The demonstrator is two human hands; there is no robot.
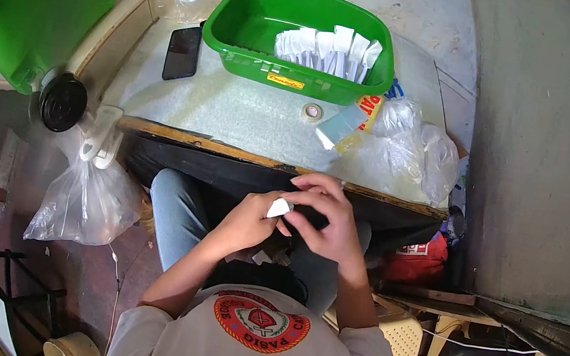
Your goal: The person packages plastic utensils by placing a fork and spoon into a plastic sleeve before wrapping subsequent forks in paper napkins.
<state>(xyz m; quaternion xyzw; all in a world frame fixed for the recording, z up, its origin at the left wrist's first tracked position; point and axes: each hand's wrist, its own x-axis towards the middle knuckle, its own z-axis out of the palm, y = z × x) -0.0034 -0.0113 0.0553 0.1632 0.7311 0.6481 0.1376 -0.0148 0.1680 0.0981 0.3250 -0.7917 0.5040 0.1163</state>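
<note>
A small white paper-like piece [279,209], folded or rolled, stands up from my left hand [249,223], whose closed fingers grip it above my lap. My right hand [328,224] meets it from the right, thumb and index finger at its edge and the other fingers curved and spread apart. The lower part of the piece is hidden by my hands. Beyond them, a green basin [243,65] sits on the table and holds several white-topped slim bundles [341,44] lined up at its right side.
On the table [235,117] lie a black phone [183,53], a tape roll [312,112], a printed plastic packet [351,123] and clear plastic bags [399,152]. A clear bag [89,198] hangs at the left by the table's edge. A wall [554,148] bounds the right.
</note>
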